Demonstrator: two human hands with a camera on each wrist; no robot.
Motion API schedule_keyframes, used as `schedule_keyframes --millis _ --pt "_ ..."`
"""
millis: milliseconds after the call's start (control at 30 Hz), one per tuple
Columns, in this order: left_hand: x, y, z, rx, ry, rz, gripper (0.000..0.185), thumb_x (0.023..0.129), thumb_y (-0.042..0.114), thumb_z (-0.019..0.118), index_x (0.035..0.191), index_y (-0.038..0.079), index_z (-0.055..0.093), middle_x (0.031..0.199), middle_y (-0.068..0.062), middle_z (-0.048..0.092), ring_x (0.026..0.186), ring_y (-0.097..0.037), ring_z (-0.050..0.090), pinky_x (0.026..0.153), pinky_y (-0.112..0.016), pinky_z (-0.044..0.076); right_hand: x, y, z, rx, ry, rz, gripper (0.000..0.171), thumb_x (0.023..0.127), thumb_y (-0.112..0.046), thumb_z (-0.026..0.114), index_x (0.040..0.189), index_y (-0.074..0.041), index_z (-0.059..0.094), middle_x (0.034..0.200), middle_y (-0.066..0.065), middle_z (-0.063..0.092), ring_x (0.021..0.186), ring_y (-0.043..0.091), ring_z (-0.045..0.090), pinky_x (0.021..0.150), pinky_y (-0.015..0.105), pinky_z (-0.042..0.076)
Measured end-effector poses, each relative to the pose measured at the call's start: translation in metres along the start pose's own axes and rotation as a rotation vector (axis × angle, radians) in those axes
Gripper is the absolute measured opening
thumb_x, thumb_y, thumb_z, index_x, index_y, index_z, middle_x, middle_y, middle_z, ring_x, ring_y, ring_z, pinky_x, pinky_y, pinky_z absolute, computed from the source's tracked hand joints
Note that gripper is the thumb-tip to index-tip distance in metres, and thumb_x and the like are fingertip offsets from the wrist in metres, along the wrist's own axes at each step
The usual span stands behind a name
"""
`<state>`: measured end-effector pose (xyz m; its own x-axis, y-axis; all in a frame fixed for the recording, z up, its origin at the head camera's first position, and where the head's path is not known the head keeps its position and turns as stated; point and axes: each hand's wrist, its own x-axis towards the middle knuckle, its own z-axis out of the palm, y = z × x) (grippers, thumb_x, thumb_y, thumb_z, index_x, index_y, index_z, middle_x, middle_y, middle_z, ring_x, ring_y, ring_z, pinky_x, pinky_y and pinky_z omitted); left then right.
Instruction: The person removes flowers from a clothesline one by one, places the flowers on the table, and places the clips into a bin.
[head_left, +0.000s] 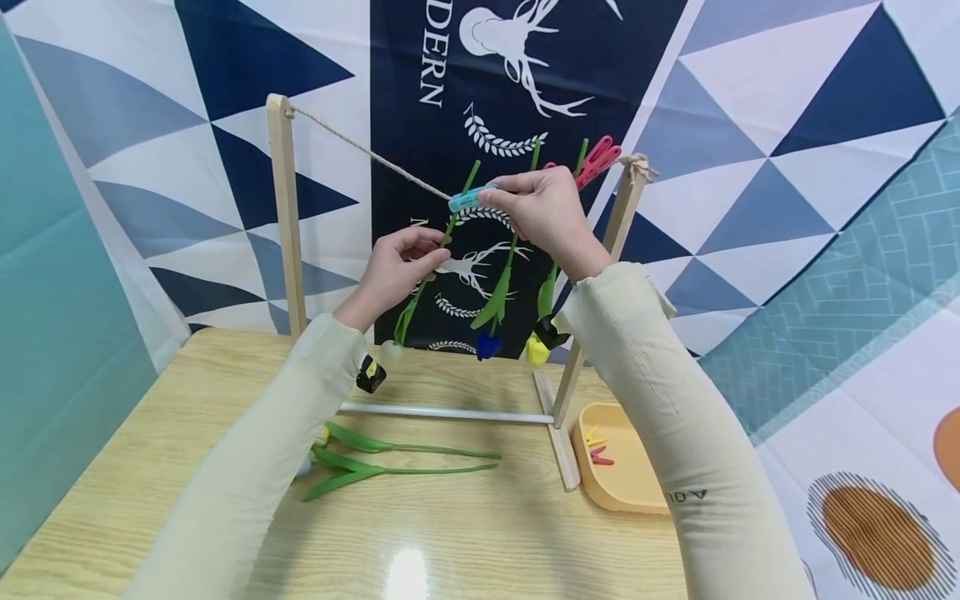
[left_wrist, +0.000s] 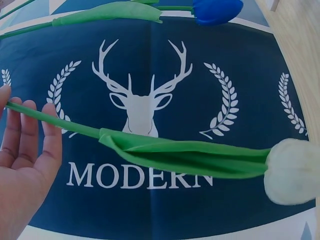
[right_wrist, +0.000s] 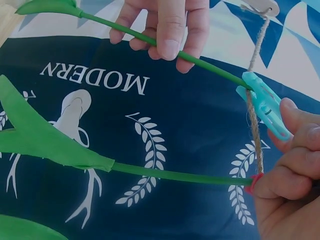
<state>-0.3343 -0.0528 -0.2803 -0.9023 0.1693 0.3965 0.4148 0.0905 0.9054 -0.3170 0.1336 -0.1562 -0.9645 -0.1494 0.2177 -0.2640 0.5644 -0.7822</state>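
Note:
My left hand (head_left: 422,255) pinches the green stem (left_wrist: 55,120) of a white tulip (left_wrist: 292,170) that hangs head down under the twine rope (head_left: 367,152). The stem's top end meets a light blue clothespin (head_left: 468,199) at the rope. My right hand (head_left: 497,198) pinches that clothespin (right_wrist: 265,105) against the twine (right_wrist: 255,130). The right wrist view shows the left hand's fingers (right_wrist: 167,30) curled round the stem. Beside it on the rope hang a blue tulip (head_left: 487,345) and a yellow tulip (head_left: 536,350), the nearer stem held by a red clip (right_wrist: 256,181).
The rope spans a wooden frame, left post (head_left: 285,217) and right post (head_left: 618,225), on a wooden table (head_left: 465,533). Pink clothespins (head_left: 597,157) sit near the right post. Two tulips (head_left: 390,458) lie on the table. An orange tray (head_left: 637,492) with clips stands at the right.

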Motion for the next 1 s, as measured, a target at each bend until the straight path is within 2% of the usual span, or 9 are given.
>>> schedule_keyframes --millis 200,467,600,800,1000 --pt "-0.005 -0.002 -0.005 0.000 0.018 0.033 0.029 0.089 0.012 0.064 0.116 0.000 0.062 0.086 0.008 0.062 0.073 -0.008 0.058 0.066 -0.023 0.054 0.000 0.001 0.003 0.061 0.014 0.019 0.027 0.082 -0.032 0.071 0.101 -0.013 0.074 0.062 -0.002 0.054 0.047 0.011 0.038 0.043 0.023 0.030" --pt "-0.010 -0.006 -0.010 -0.008 0.030 0.050 0.029 0.088 0.010 0.064 0.115 -0.001 0.061 0.082 0.012 0.061 0.069 -0.003 0.057 0.064 -0.022 0.053 -0.002 -0.002 0.004 0.170 0.057 0.039 0.026 0.080 -0.030 0.073 0.099 -0.013 0.075 0.062 -0.001 0.053 0.042 0.012 0.035 0.041 0.024 0.027" --pt "-0.012 -0.010 -0.014 0.012 0.037 0.027 0.031 0.088 0.012 0.065 0.116 -0.001 0.061 0.088 0.009 0.062 0.073 -0.004 0.058 0.067 -0.023 0.054 -0.003 -0.007 0.002 0.203 0.082 0.047 0.029 0.078 -0.032 0.074 0.100 -0.015 0.075 0.063 0.001 0.050 0.042 0.013 0.034 0.041 0.025 0.026" --pt "-0.016 -0.012 -0.022 0.060 0.041 0.000 0.031 0.089 0.015 0.064 0.117 0.002 0.062 0.092 0.006 0.062 0.076 -0.008 0.059 0.066 -0.016 0.051 -0.004 -0.008 0.000 0.235 0.095 0.044 0.029 0.077 -0.031 0.074 0.101 -0.015 0.075 0.070 0.002 0.053 0.041 0.014 0.031 0.041 0.025 0.023" --pt "-0.023 -0.013 -0.028 0.093 -0.005 -0.026 0.032 0.089 0.018 0.064 0.117 0.003 0.063 0.099 -0.007 0.065 0.078 -0.009 0.059 0.068 -0.019 0.052 -0.010 -0.001 -0.002 0.286 0.110 0.014 0.029 0.078 -0.029 0.074 0.102 -0.011 0.074 0.076 0.001 0.059 0.042 0.013 0.032 0.039 0.023 0.022"
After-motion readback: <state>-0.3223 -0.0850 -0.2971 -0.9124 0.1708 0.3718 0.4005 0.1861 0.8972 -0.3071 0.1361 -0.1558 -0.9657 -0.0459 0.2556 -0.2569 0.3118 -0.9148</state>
